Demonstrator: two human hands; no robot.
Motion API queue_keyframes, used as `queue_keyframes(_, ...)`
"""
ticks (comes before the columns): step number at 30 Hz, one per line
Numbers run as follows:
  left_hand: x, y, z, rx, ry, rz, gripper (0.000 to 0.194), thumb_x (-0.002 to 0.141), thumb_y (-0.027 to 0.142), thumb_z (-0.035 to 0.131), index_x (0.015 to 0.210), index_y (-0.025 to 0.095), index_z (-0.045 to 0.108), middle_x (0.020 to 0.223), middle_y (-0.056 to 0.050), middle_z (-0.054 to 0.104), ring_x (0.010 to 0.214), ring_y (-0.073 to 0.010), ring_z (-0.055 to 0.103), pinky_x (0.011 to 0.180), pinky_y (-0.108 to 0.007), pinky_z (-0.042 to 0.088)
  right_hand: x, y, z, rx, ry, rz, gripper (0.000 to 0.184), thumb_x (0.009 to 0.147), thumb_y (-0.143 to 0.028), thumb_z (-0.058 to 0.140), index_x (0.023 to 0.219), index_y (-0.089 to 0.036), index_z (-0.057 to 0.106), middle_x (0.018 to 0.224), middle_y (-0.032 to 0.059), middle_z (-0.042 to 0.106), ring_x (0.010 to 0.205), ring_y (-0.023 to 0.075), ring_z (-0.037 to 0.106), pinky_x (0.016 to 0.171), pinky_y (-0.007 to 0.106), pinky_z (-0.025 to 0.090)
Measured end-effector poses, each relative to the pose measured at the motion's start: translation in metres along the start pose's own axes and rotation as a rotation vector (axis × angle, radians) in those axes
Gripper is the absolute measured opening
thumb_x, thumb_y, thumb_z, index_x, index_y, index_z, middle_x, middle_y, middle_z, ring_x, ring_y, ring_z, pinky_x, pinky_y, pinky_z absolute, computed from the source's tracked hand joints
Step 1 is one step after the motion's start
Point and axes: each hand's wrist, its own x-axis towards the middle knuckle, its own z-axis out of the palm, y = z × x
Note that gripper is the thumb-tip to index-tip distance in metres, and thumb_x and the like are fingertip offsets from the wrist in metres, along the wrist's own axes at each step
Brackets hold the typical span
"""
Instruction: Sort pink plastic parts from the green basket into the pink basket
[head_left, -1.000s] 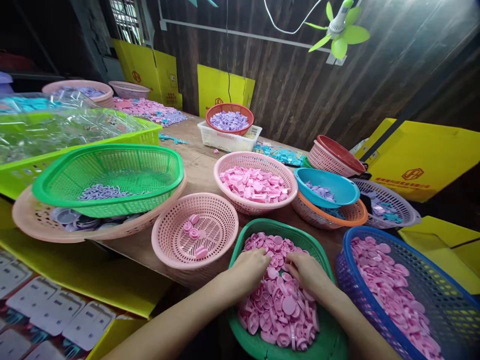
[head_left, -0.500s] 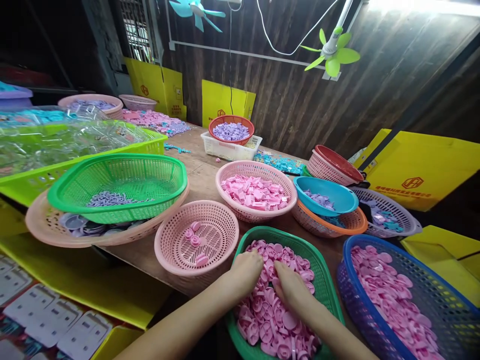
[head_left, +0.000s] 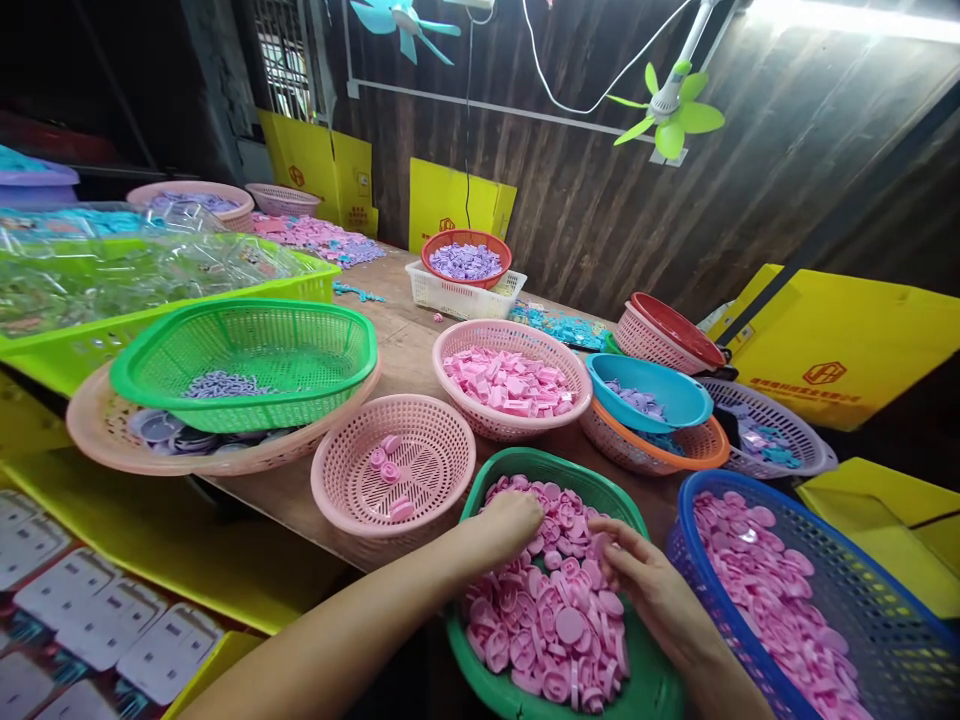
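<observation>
A green basket [head_left: 645,510] in front of me holds a heap of small pink plastic pieces [head_left: 555,640], many of them round and cup-like. My left hand [head_left: 516,522] reaches into the heap at the basket's left side, with its fingers hidden behind the back of the hand. On the right side, my right hand [head_left: 651,578] is over the inner edge of the heap. Its fingers are bent around a pink round piece [head_left: 601,543] at the fingertips. Between the hands, a little of the green basket floor shows through the pieces.
Left of it stands a pink basket [head_left: 322,490] with a few pink round pieces. A blue basket [head_left: 701,570] of pink parts stands right. Behind are a pink basket of pink blocks [head_left: 510,385], a turquoise bowl [head_left: 690,395] and a bright green basket [head_left: 247,410].
My right hand has moved right, away from the middle of the heap, and its fingers now show. The left hand has shifted slightly right and up. The view has shifted a little.
</observation>
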Motion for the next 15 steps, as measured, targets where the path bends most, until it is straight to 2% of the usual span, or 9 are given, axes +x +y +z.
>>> queue_keyframes(3, 0.001, 0.010, -0.002, -0.012, 0.045, 0.037, 0.021, 0.072, 0.008, 0.048, 0.089, 0.008, 0.060, 0.089, -0.015, 0.062, 0.086, -0.0248, 0.058, 0.071, -0.033, 0.047, -0.015, -0.003, -0.001, 0.244, 0.072, 0.001, 0.021, 0.076, -0.028, 0.062, 0.095, -0.024, 0.054, 0.069, -0.0052, 0.046, 0.058, 0.0073, 0.044, 0.053, 0.017, 0.036)
queue_keyframes(6, 0.011, 0.030, -0.004, -0.064, 0.040, 0.092, 0.021, 0.071, 0.009, 0.049, 0.090, 0.009, 0.060, 0.087, -0.014, 0.063, 0.082, -0.0244, 0.059, 0.067, -0.032, 0.047, -0.019, -0.002, 0.003, 0.312, 0.143, -0.012, 0.016, 0.075, -0.027, 0.064, 0.085, -0.023, 0.051, 0.065, -0.0067, 0.043, 0.054, 0.0060, 0.040, 0.048, 0.015, 0.033)
queue_keyframes(11, 0.035, 0.060, 0.008, -0.213, 0.046, 0.177, 0.014, 0.066, 0.003, 0.052, 0.069, 0.010, 0.063, 0.071, -0.014, 0.065, 0.068, -0.0261, 0.061, 0.060, -0.034, 0.046, -0.022, 0.004, 0.009, 0.241, 0.192, -0.089, 0.012, 0.080, -0.031, 0.058, 0.086, -0.023, 0.051, 0.063, -0.0061, 0.043, 0.052, 0.0077, 0.038, 0.046, 0.017, 0.032)
queue_keyframes(15, 0.043, 0.062, 0.020, -0.363, 0.151, 0.163, 0.015, 0.057, 0.000, 0.057, 0.048, 0.012, 0.056, 0.053, -0.010, 0.061, 0.056, -0.0223, 0.059, 0.055, -0.032, 0.046, -0.031, 0.010, 0.010, 0.087, 0.267, -0.131, 0.017, 0.079, -0.034, 0.057, 0.090, -0.022, 0.052, 0.063, -0.0051, 0.045, 0.053, 0.0096, 0.041, 0.047, 0.019, 0.034)
